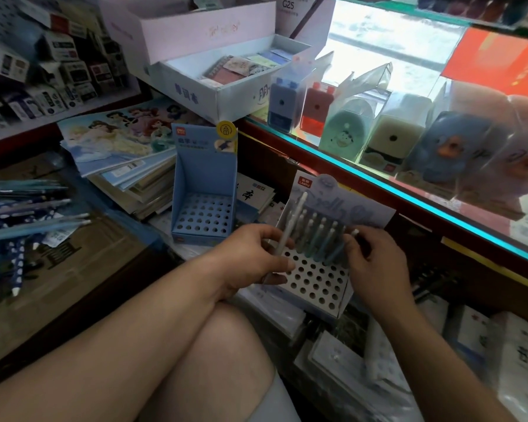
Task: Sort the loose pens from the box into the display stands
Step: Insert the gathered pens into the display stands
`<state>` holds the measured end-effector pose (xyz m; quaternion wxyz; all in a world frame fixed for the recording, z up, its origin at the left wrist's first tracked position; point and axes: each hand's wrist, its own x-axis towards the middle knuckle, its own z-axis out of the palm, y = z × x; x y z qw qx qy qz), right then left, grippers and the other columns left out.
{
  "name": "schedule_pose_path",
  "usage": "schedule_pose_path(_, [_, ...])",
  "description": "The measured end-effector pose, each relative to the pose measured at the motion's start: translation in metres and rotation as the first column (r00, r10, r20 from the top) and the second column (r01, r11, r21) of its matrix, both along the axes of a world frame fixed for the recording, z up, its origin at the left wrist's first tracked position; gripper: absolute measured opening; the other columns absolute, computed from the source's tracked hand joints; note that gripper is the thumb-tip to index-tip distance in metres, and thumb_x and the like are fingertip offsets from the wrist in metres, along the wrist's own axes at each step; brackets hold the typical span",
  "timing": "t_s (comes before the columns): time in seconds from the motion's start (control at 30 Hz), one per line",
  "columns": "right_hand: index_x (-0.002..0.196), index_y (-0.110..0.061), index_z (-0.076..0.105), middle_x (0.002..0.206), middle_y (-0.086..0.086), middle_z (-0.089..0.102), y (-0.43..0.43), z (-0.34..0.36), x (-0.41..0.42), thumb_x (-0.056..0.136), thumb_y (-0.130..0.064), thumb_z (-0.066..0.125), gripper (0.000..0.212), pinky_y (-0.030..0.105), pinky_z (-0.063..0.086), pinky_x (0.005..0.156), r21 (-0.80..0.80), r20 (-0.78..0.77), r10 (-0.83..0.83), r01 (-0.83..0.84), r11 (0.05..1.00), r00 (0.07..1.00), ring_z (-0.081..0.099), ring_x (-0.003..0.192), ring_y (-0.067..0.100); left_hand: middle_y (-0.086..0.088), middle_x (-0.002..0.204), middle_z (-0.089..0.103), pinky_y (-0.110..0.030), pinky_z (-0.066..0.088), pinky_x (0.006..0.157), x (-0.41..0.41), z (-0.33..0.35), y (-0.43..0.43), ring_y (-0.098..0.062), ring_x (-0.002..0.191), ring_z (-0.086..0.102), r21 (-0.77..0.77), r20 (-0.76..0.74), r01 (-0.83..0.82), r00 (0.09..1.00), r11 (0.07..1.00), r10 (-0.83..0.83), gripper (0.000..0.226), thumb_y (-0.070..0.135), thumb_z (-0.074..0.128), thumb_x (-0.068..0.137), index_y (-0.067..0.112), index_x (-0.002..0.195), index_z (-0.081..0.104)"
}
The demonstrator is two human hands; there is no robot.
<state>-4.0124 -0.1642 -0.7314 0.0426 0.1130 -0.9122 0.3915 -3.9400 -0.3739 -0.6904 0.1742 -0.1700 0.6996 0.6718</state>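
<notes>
Left hand [250,254] pinches a white pen [290,226] over the display stand's [311,284] left edge. The right hand [375,263] pinches a second pen [353,233] at the back row's right end. A hard push could tip the tilted stand — spilling the seated pens [317,236].

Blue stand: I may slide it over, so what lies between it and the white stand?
In the head view, flat printed booklets lie between the blue stand and the white stand.
</notes>
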Motion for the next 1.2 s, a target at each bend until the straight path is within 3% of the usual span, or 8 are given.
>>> schedule_pose_path(0.1, [0.118, -0.025, 0.065, 0.11, -0.011, 0.062, -0.002, -0.001, 0.0, 0.097, -0.028, 0.065, 0.021, 0.028, 0.05, 0.089, 0.012, 0.052, -0.013, 0.012, 1.0, 0.999, 0.057, 0.098, 0.003, -0.017, 0.118, 0.062, -0.037, 0.063, 0.083, -0.001, 0.0, 0.0, -0.03, 0.102, 0.071, -0.01, 0.002, -0.011, 1.0, 1.0, 0.011, 0.035, -0.001, 0.073, 0.086, 0.017, 0.115, 0.063])
schedule_pose_path(0.2, [0.108, -0.026, 0.061, 0.1, -0.013, 0.063, -0.004, -0.002, 0.002, 0.094, -0.029, 0.07, 0.017, 0.028, 0.053, 0.082, 0.001, 0.079, -0.065, 0.065, 0.998, 0.995, 0.06, 0.091, 0.004, -0.017, 0.117, 0.064, -0.039, 0.064, 0.081, -0.003, -0.003, -0.001, -0.029, 0.098, 0.073, -0.027, -0.007, -0.021, 1.0, 0.999, 0.021, 0.035, 0.0, 0.076, 0.084, 0.013, 0.113, 0.06])
schedule_pose_path(0.4, [0.109, -0.024, 0.066, 0.105, -0.007, 0.067, -0.009, 0.0, -0.001, 0.093, -0.03, 0.071, 0.018, 0.03, 0.052, 0.085, 0.119, 0.096, -0.093, 0.081, 0.99, 0.991, 0.06, 0.094, 0.007, -0.012, 0.104, 0.07, -0.039, 0.063, 0.084, -0.001, -0.003, 0.0, -0.025, 0.092, 0.074, -0.116, -0.069, 0.023, 0.997, 0.993, -0.031, 0.024, 0.005, 0.078, 0.084, 0.012, 0.101, 0.062])
schedule_pose_path(0.53, [0.106, -0.027, 0.064, 0.097, -0.014, 0.064, -0.004, 0.017, 0.008, 0.095, -0.03, 0.067, 0.013, 0.022, 0.052, 0.077, -0.149, 0.094, -0.08, 0.093, 0.984, 0.992, 0.061, 0.086, -0.001, -0.007, 0.105, 0.071, -0.041, 0.062, 0.087, -0.001, -0.001, 0.004, -0.02, 0.096, 0.073, -0.198, -0.07, 0.096, 0.991, 0.975, -0.112, 0.025, 0.01, 0.079, 0.083, 0.016, 0.102, 0.063])
schedule_pose_path(0.63, [0.1, -0.023, 0.067, 0.091, -0.005, 0.068, -0.002, 0.036, 0.02, 0.098, -0.027, 0.06, 0.009, 0.025, 0.056, 0.069, -0.459, 0.18, 0.065, 0.026, 0.888, 0.982, 0.067, 0.082, 0.007, 0.002, 0.1, 0.071, -0.037, 0.06, 0.089, -0.002, 0.0, 0.011, -0.009, 0.092, 0.07, -0.327, -0.103, 0.174, 0.971, 0.929, -0.218, 0.025, 0.017, 0.081, 0.083, 0.023, 0.099, 0.064])
schedule_pose_path(0.83, [0.098, -0.019, 0.072, 0.092, -0.002, 0.074, -0.001, 0.05, 0.025, 0.094, -0.024, 0.065, 0.01, 0.031, 0.059, 0.075, -0.527, 0.235, 0.146, 0.0, 0.85, 0.961, 0.072, 0.084, 0.013, 0.007, 0.095, 0.069, -0.038, 0.06, 0.087, -0.017, 0.001, 0.031, -0.006, 0.091, 0.067, -0.435, -0.181, 0.217, 0.93, 0.874, -0.321, 0.022, 0.018, 0.08, 0.084, 0.03, 0.092, 0.062])
schedule_pose_path(0.97, [0.094, -0.02, 0.074, 0.091, -0.002, 0.075, 0.015, 0.049, 0.016, 0.095, -0.025, 0.065, 0.01, 0.035, 0.061, 0.079, -0.559, 0.227, 0.01, 0.122, 0.82, 0.974, 0.073, 0.087, 0.014, 0.009, 0.109, 0.065, -0.036, 0.058, 0.09, -0.034, -0.001, 0.036, -0.008, 0.1, 0.063, -0.636, -0.113, 0.34, 0.847, 0.693, -0.52, 0.022, 0.032, 0.072, 0.092, 0.034, 0.111, 0.061])
schedule_pose_path(1.2, [0.108, -0.034, 0.069, 0.108, -0.014, 0.068, 0.032, 0.028, 0.011, 0.096, -0.027, 0.065, 0.014, 0.04, 0.057, 0.089, -0.278, 0.053, -0.059, 0.071, 0.958, 0.997, 0.065, 0.103, 0.006, -0.001, 0.157, 0.037, -0.043, 0.038, 0.112, -0.035, -0.039, 0.052, -0.025, 0.141, 0.039, -0.831, 0.182, 0.437, 0.798, 0.344, -0.575, 0.066, 0.053, 0.062, 0.094, 0.028, 0.151, 0.038])
